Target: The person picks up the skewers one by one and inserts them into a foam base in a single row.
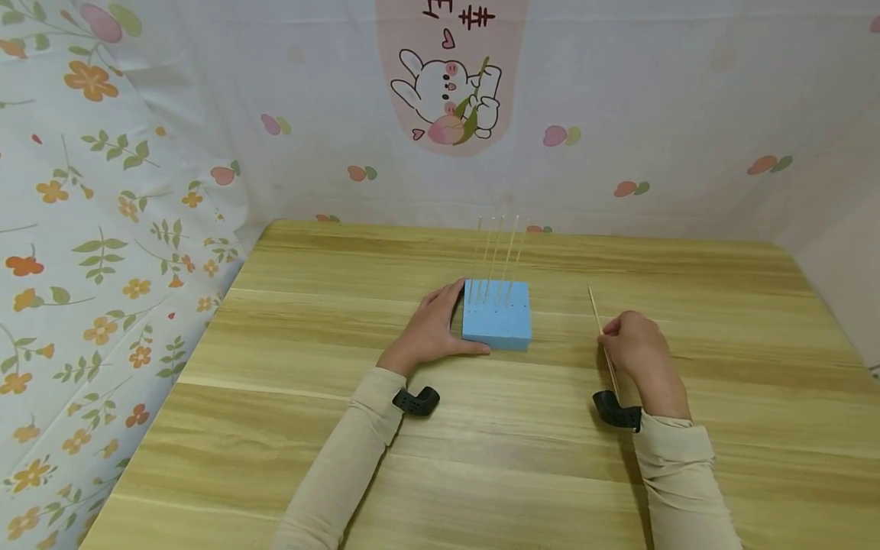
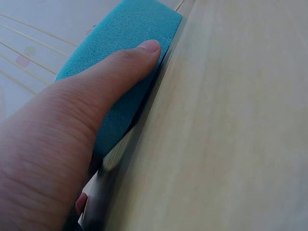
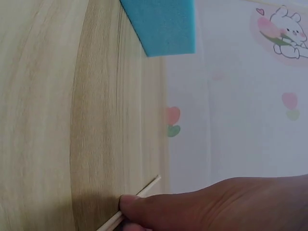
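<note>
A light blue foam block [image 1: 496,315] sits on the table with several thin wooden sticks [image 1: 499,260] standing upright in its top. Small dark holes dot that top surface. My left hand [image 1: 431,328] holds the block at its left side, fingers at the back left corner. In the left wrist view the thumb [image 2: 130,62] lies along the block's front face. To the right of the block, my right hand [image 1: 635,345] pinches a thin wooden stick [image 1: 593,303] between thumb and fingertips. The stick slants, its far end pointing away from me. In the right wrist view its tip [image 3: 154,181] shows past the thumb.
The wood-grain table [image 1: 289,321] ends at the back against a white curtain [image 1: 619,99] printed with a rabbit and fruits. On the left hangs a flowered cloth [image 1: 103,267]. Black wrist cameras sit on the left cuff [image 1: 371,393] and the right cuff [image 1: 677,441].
</note>
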Motion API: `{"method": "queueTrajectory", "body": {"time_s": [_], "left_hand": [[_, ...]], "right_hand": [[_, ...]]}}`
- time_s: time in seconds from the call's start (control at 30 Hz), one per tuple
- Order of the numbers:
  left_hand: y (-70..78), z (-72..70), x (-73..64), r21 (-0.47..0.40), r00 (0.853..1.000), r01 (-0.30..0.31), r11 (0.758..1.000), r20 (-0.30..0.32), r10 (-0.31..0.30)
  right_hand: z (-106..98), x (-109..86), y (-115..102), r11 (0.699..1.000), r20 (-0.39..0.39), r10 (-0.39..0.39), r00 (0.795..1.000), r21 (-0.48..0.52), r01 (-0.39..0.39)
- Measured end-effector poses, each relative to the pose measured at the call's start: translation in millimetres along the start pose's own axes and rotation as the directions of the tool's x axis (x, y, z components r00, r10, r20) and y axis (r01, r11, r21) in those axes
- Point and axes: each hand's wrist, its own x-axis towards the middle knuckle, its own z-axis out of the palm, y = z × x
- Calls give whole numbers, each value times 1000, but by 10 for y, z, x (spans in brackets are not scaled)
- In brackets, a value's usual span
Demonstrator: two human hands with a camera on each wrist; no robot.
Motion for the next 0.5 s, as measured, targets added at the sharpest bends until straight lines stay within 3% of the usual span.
{"method": "queueTrajectory", "body": {"time_s": [0.23, 0.5], "left_hand": [[14, -6, -1, -7, 1000, -8, 1000, -4, 8], [1, -1, -5, -12, 1000, -10, 1000, -9, 10]], "right_hand": [[-23, -17, -32, 1000, 63, 13, 998, -22, -11], [-28, -38, -40, 998, 86, -22, 996, -56, 27]]}}
